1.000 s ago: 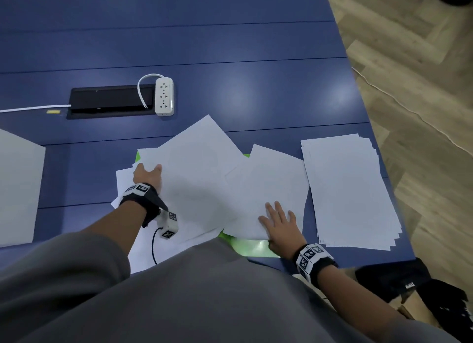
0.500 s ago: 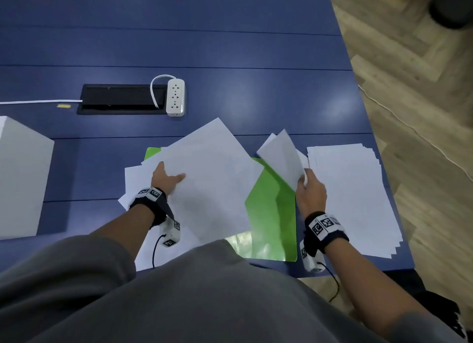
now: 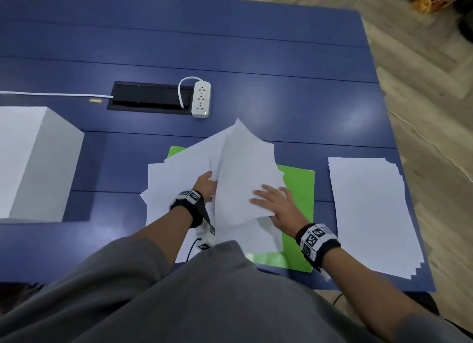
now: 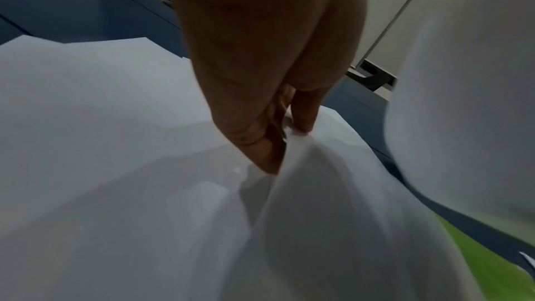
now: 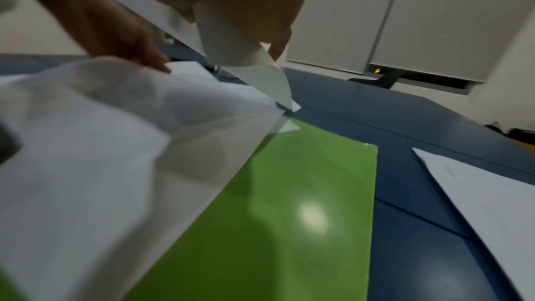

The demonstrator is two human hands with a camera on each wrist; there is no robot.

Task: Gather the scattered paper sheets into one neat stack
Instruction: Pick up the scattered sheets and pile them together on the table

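Loose white sheets (image 3: 176, 181) lie fanned over a green folder (image 3: 300, 189) in front of me. My right hand (image 3: 275, 202) holds one sheet (image 3: 243, 168) lifted and curved above that pile, fingers spread on top and thumb under its near edge. In the right wrist view the sheet (image 5: 231, 38) bends around my right hand (image 5: 252, 8). My left hand (image 3: 204, 185) is at the pile's left side, beside the lifted sheet. In the left wrist view my left hand (image 4: 275, 141) pinches a buckled fold of paper (image 4: 289, 191). A squared stack of paper (image 3: 371, 214) lies to the right.
A tall white box (image 3: 33, 161) stands at the left. A white power strip (image 3: 201, 99) lies beside a black cable slot (image 3: 151, 99) farther back. The blue table (image 3: 256, 48) ends at the right, where wooden floor (image 3: 435, 112) begins.
My right hand lifted a sheet from beside the right stack and carried it left over the centre pile. My left hand went from flat on the pile to pinching paper.
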